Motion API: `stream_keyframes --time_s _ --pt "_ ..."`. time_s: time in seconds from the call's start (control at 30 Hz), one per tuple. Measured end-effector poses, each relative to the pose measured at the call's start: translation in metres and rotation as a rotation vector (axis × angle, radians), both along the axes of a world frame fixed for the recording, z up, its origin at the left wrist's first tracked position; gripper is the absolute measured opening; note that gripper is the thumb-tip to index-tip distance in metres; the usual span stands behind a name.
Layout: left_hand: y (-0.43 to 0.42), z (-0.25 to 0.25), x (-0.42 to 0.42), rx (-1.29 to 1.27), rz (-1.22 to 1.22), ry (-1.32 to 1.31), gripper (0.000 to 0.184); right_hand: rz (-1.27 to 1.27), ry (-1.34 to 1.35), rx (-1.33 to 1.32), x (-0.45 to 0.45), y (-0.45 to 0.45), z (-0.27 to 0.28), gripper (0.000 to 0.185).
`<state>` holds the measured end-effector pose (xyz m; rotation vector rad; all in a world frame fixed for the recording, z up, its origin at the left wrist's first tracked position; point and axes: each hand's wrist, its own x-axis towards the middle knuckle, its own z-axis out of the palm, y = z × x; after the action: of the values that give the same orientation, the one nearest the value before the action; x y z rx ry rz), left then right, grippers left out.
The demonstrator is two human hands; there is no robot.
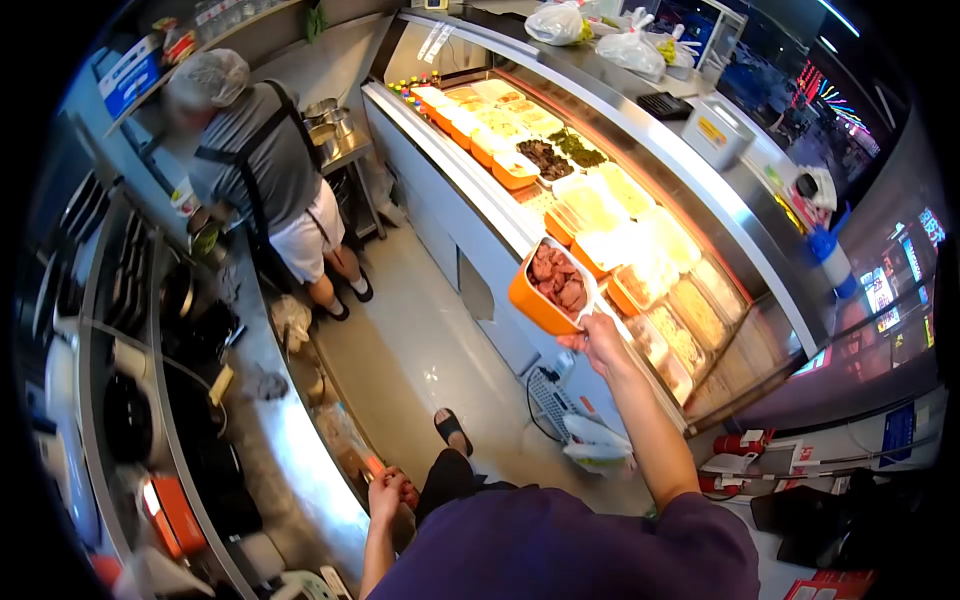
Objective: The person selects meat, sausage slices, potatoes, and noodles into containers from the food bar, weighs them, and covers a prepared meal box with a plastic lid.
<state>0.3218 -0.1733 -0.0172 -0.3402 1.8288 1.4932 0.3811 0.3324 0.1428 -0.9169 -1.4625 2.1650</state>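
My right hand (603, 350) is closed on the near edge of an orange container (530, 305) with a white inside. Reddish-brown pieces of meat (558, 280) fill it. The container is tilted toward me, over the front edge of the lit display case (455, 165). Low beside the steel counter (310, 470), my left hand (390, 493) has its fingers curled. A small orange-red piece shows at its fingertips, but I cannot make out what it is.
Orange and white food tubs (600, 245) fill the display case. A co-worker in a hair net and dark apron (265, 150) stands at the far left counter. Racks of dark trays (125, 270) line the left. Plastic bags (630, 50) sit on the case top; a keyboard (550, 400) is below.
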Motion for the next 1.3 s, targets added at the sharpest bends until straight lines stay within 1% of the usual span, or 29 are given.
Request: stream_keyframes --time_s 0.03,0.1,0.13,0.17,0.2,0.27,0.33,0.37,0.4,0.43,0.5,0.53,0.57,0.63,0.67,0.7,0.73,0.77,0.8,0.87,0.97,1.0,1.07,1.1,1.13,1.17,1.2,1.23,1.3 --pt "0.015 0.01 -0.032 -0.01 -0.004 -0.018 0.041 -0.096 0.036 -0.036 -0.032 0.019 -0.008 0.031" --pt "0.039 0.033 -0.095 0.007 -0.218 0.109 0.042 -0.076 -0.01 -0.068 -0.099 0.071 -0.012 0.032" --pt "0.052 0.034 -0.124 0.055 -0.223 0.222 0.043 -0.106 -0.006 -0.042 -0.131 0.09 -0.012 0.028" --pt "0.068 0.062 -0.158 0.031 -0.274 0.229 0.042 -0.137 0.002 -0.014 -0.162 0.108 -0.012 0.026" --pt "0.08 0.077 -0.192 -0.018 -0.311 0.264 0.04 -0.15 0.002 -0.024 -0.19 0.131 -0.016 0.026" --pt "0.094 0.09 -0.254 -0.073 -0.361 0.308 0.039 -0.224 -0.104 -0.027 -0.24 0.185 -0.043 0.03" --pt "0.106 0.091 -0.309 -0.205 -0.34 0.453 0.039 -0.276 -0.065 -0.094 -0.292 0.246 -0.115 0.031" --pt "0.114 0.089 -0.332 -0.211 -0.354 0.456 0.039 -0.318 -0.029 -0.15 -0.311 0.268 -0.138 0.035" --pt "0.122 0.084 -0.351 -0.199 -0.268 0.431 0.039 -0.395 -0.145 -0.132 -0.327 0.262 -0.105 0.04" --pt "0.13 0.08 -0.368 -0.19 -0.182 0.403 0.039 -0.406 -0.15 -0.145 -0.344 0.266 -0.106 0.04" --pt "0.137 0.054 -0.395 -0.187 -0.19 0.411 0.036 -0.472 -0.154 -0.18 -0.377 0.286 -0.117 0.039" --pt "0.151 0.055 -0.406 -0.199 -0.17 0.387 0.036 -0.531 -0.086 -0.204 -0.397 0.296 -0.13 0.039" --pt "0.166 0.056 -0.414 -0.212 -0.155 0.364 0.036 -0.553 -0.122 -0.217 -0.41 0.308 -0.141 0.038" --pt "0.175 0.031 -0.438 -0.189 -0.074 0.276 0.038 -0.707 -0.265 -0.316 -0.438 0.319 -0.137 0.035" --pt "0.188 0.033 -0.45 -0.172 -0.07 0.241 0.039 -0.736 -0.277 -0.353 -0.444 0.323 -0.16 0.035" --pt "0.215 0.048 -0.461 -0.222 -0.105 0.204 0.041 -0.754 -0.372 -0.288 -0.453 0.338 -0.197 0.033" --pt "0.244 0.06 -0.477 -0.241 -0.172 0.186 0.04 -0.765 -0.467 -0.216 -0.459 0.355 -0.217 0.031" --pt "0.266 0.066 -0.492 -0.259 -0.235 0.164 0.04 -0.77 -0.521 -0.204 -0.463 0.358 -0.219 0.028" --pt "0.277 0.057 -0.511 -0.24 -0.37 0.329 0.039 -0.771 -0.597 -0.214 -0.465 0.362 -0.223 0.027" --pt "0.325 0.072 -0.547 -0.235 -0.437 0.308 0.039 -0.767 -0.729 -0.241 -0.469 0.369 -0.23 0.025" --pt "0.402 0.082 -0.607 -0.233 -0.612 0.305 0.039 -0.833 -0.772 -0.266 -0.471 0.372 -0.24 0.022" --pt "0.429 0.085 -0.622 -0.2 -0.681 0.34 0.039 -0.866 -0.783 -0.284 -0.471 0.372 -0.252 0.022" --pt "0.474 0.077 -0.65 -0.084 -0.826 0.423 0.039 -0.868 -0.825 -0.136 -0.468 0.371 -0.281 0.022" --pt "0.494 0.068 -0.665 -0.003 -0.9 0.47 0.038 -0.904 -0.836 -0.148 -0.468 0.37 -0.28 0.022" --pt "0.524 0.076 -0.673 0.037 -0.952 0.498 0.036 -0.996 -0.831 -0.167 -0.471 0.366 -0.276 0.018" --pt "0.556 0.08 -0.682 -0.043 -1.016 0.431 0.034 -1.094 -0.821 -0.18 -0.475 0.366 -0.271 0.02" --pt "0.581 0.081 -0.689 0.014 -1.11 0.492 0.032 -1.106 -0.778 -0.269 -0.476 0.365 -0.271 0.025" --pt "0.605 0.082 -0.693 0.078 -1.189 0.549 0.03 -1.177 -0.796 -0.271 -0.476 0.365 -0.27 0.024" --pt "0.647 0.091 -0.703 0.153 -1.325 0.587 0.029 -1.042 -0.693 -0.35 -0.462 0.362 -0.244 0.025"
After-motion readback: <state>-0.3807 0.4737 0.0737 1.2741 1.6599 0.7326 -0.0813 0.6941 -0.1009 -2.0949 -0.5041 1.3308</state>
